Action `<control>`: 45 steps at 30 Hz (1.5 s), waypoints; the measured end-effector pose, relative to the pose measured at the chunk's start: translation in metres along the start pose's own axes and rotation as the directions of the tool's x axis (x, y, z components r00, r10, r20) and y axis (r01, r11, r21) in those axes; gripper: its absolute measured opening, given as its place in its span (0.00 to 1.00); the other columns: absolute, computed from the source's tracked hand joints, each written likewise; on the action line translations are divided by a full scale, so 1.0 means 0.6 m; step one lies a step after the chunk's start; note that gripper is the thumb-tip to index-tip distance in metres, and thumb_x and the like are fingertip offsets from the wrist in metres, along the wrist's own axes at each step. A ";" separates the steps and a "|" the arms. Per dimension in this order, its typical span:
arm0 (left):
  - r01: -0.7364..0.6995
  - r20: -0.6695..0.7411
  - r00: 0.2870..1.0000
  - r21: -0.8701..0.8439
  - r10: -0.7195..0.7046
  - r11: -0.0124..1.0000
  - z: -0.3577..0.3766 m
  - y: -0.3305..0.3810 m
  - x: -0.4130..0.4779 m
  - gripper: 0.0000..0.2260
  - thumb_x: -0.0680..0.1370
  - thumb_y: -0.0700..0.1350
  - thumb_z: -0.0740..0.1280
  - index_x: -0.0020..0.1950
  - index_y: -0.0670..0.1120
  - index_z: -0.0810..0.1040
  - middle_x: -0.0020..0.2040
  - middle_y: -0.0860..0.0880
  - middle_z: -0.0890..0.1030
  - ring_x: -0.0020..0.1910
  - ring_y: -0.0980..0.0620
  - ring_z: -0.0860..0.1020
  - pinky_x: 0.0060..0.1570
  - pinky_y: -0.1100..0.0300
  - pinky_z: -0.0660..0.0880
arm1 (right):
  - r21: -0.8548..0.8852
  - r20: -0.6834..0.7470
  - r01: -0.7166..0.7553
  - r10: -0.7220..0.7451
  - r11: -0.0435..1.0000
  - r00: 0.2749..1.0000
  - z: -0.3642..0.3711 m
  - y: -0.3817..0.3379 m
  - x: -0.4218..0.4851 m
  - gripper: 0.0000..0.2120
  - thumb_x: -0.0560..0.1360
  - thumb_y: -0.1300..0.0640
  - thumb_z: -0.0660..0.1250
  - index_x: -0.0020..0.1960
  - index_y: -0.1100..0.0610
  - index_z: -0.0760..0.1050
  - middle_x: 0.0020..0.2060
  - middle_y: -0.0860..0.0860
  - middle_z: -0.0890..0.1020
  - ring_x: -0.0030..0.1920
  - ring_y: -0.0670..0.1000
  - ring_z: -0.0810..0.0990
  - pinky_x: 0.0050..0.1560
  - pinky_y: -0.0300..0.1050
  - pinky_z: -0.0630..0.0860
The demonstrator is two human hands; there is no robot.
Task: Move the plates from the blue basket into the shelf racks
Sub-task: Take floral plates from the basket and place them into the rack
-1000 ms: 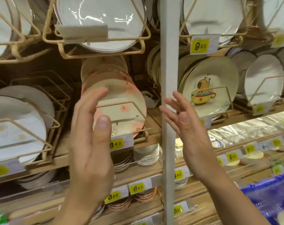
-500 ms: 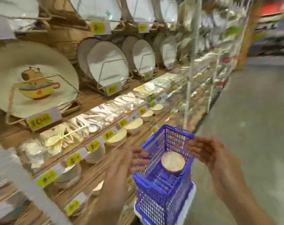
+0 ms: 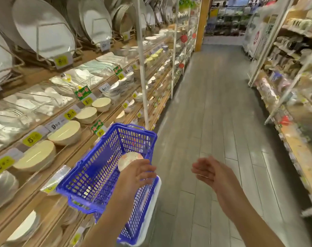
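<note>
Okay, biggest thing on my feed: the long wooden shelf unit [image 3: 84,54] runs up the whole left side, and the grey plank floor [image 3: 214,104] of the aisle stretches ahead. A second shelf unit of blurred goods [image 3: 294,90] lines the right.

Up top on the left, large white oval plates [image 3: 44,31] stand on edge in thin wire racks [image 3: 38,41]. Below them, cream round bowls [image 3: 66,131] sit in a row along a lower shelf.

Now the blue plastic mesh basket [image 3: 98,166]: it's low in the centre, just beside the left shelves, tilted in my view. Inside it, against the far right wall, lies one small round pale plate with a pinkish pattern [image 3: 128,160]. That's the only plate I can make out in there.

My left hand [image 3: 137,175] is over the basket, fingers stretched out and spread right above the near edge of that plate. I can't tell if it touches, and nothing is gripped.

My right hand [image 3: 210,172] hangs above the floor to the right of the basket, apart from it, palm turned inward, fingers straight and loose, holding nothing.

Smallest bits: yellow price tags [image 3: 32,139] dot the shelf edges.
</note>
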State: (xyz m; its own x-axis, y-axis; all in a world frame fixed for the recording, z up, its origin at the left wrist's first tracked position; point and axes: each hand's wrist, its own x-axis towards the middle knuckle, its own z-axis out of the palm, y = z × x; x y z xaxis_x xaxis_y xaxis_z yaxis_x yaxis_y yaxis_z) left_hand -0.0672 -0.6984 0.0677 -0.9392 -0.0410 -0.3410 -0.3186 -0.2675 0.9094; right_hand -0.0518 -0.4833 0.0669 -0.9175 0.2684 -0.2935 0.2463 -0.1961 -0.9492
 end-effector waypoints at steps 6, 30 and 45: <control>0.049 -0.015 0.999 0.031 -0.049 0.998 0.020 -0.019 0.110 0.12 0.81 0.40 0.56 0.51 0.39 0.78 0.45 0.38 0.83 0.38 0.45 0.82 0.40 0.56 0.78 | -0.085 -0.002 -0.064 0.064 0.994 0.998 0.010 0.022 0.087 0.15 0.82 0.55 0.57 0.52 0.62 0.80 0.45 0.58 0.85 0.49 0.57 0.84 0.58 0.55 0.78; 0.198 -0.553 0.780 -0.226 -0.293 0.954 -0.124 -0.009 0.464 0.09 0.81 0.41 0.58 0.46 0.42 0.76 0.37 0.42 0.81 0.34 0.46 0.78 0.37 0.56 0.74 | -0.471 0.445 -0.121 0.353 0.874 0.823 0.331 0.088 0.572 0.10 0.80 0.59 0.61 0.45 0.58 0.79 0.37 0.54 0.84 0.35 0.49 0.82 0.39 0.41 0.75; 0.230 -0.726 0.416 -0.498 -0.547 0.836 -0.183 -0.163 0.613 0.07 0.82 0.46 0.58 0.49 0.45 0.73 0.42 0.45 0.79 0.36 0.49 0.76 0.36 0.58 0.72 | -0.862 0.499 0.249 0.658 0.440 0.564 0.541 0.334 0.768 0.09 0.77 0.58 0.62 0.48 0.61 0.78 0.41 0.56 0.79 0.39 0.53 0.75 0.33 0.43 0.65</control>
State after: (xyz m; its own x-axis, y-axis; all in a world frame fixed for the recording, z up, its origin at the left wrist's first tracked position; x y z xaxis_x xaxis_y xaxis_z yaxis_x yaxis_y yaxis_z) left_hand -0.3674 -0.7932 -0.1729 -0.1235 -0.5701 -0.8122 -0.4183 -0.7123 0.5636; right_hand -0.5265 -0.7051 -0.2217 -0.5110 -0.4484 -0.7333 0.1491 0.7940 -0.5894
